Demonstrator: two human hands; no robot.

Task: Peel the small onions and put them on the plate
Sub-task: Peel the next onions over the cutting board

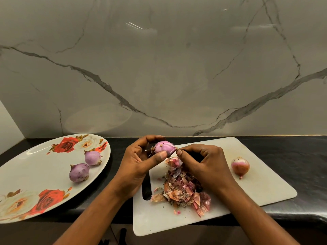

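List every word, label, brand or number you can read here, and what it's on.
No readable text anywhere in this view.
White oval plate with red and cream roses: flower print only.
White plastic cutting board: unmarked.
Grey-veined marble wall: veins and light glints only.
Black stone counter: nothing.
Half-peeled purple onion: no sticker.

A home kitchen: a dark stone counter [292, 156] against a marble-patterned wall [159, 68], with a white cutting board [256, 188] and a rose-printed plate [35, 174].
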